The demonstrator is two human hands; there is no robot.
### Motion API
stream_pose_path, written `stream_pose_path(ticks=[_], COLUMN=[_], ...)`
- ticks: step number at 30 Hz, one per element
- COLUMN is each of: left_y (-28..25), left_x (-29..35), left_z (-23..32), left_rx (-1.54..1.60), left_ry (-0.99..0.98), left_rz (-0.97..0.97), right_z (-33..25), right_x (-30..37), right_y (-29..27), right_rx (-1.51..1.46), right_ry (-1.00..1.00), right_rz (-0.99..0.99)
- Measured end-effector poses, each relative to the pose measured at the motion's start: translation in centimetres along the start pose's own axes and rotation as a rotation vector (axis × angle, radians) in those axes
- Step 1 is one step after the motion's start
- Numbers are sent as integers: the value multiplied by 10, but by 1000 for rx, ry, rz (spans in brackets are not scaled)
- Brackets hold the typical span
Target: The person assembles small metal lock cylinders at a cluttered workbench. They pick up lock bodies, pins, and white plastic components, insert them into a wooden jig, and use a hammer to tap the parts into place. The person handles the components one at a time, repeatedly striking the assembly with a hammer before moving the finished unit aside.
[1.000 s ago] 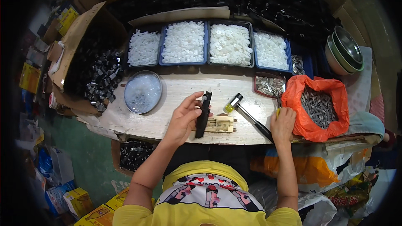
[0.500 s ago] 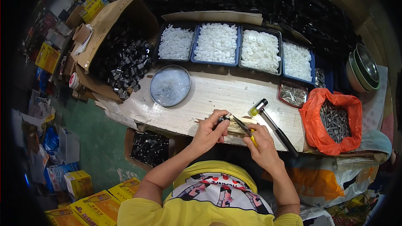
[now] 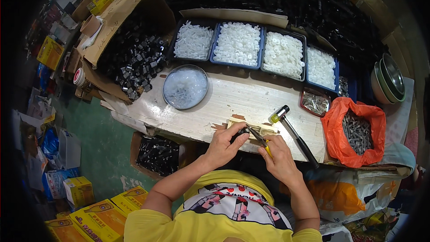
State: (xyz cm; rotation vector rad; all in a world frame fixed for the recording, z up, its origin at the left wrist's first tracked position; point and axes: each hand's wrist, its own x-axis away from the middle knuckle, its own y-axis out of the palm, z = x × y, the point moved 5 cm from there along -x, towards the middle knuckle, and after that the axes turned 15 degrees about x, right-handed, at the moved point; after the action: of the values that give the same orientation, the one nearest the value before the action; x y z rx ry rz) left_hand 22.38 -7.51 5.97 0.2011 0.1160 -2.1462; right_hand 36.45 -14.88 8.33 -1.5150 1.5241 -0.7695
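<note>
Near the bench's front edge, my left hand [image 3: 225, 147] is closed around a small black part [image 3: 242, 132], mostly hidden by the fingers. My right hand [image 3: 280, 157] grips a pair of pliers [image 3: 256, 135] with yellow handles and dark narrow jaws. The jaws point left and reach the black part; whether they clamp it I cannot tell. Just beyond both hands lies a pale wooden block [image 3: 266, 129] on the bench. A hammer [image 3: 293, 135] with a black handle and a yellowish face rests right of the block, its handle end over the edge.
Trays of white plastic parts [image 3: 237, 45] line the back. A round metal dish [image 3: 185, 87] sits left of centre, near a carton of black parts [image 3: 139, 65]. At right are a small tray of metal pins [image 3: 315, 102], an orange bag [image 3: 331, 127] of grey screw-like pieces and stacked bowls [image 3: 388, 79].
The pliers' jaws have shifted slightly left, closer to the black part in my left hand. My whole view has moved a little, and more of the wooden block shows.
</note>
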Motion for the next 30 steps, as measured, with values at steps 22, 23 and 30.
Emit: stream_pose_path(ticks=[22, 23, 30], left_y=[-10, -16, -130], left_x=[36, 40, 123], left_z=[-29, -28, -76], left_rx=[1419, 1318, -838], left_ry=[-863, -861, -767], left_rz=[-408, -364, -6], right_z=[-24, -27, 40], right_x=[4, 2, 21], right_y=[5, 7, -10], right_rx=[78, 78, 38], right_ry=[-239, -238, 288], right_rz=[-51, -121, 56])
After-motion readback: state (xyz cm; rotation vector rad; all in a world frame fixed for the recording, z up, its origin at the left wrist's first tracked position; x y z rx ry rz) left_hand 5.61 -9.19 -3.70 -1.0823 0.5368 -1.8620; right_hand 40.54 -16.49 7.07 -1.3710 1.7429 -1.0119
